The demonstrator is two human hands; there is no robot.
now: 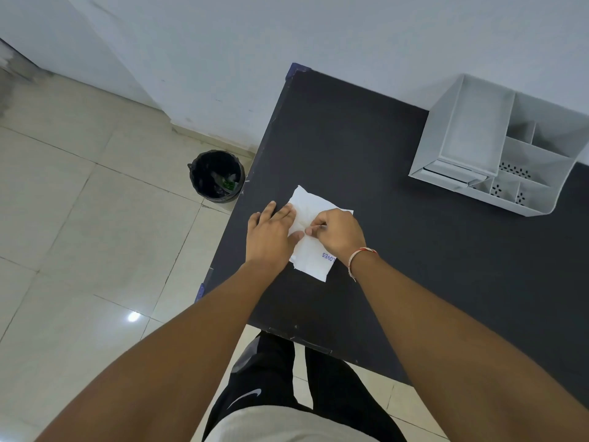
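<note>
Standing at the near left corner of the black tabletop (382, 282). A white paper packet (310, 250) lies flat on it, close to the left edge, blue print partly showing at its near end.

Left hand (271, 231): fingers straight and spread, pressing the packet's left side, likely to pin it so it does not slide.

Right hand (338, 232): fingers curled together, pinching a fold of the packet near its middle. Judged to be working a flap open; the pinched bit is too small to identify.

Containers:
- white organizer (436, 138), far right on the tabletop against the wall, several open compartments; perforated bottoms show in the small near ones
- bin (220, 197) on the floor (79, 218) just left of the tabletop, black liner, some scraps inside, one green. Handy for dropping the wrapper
</note>
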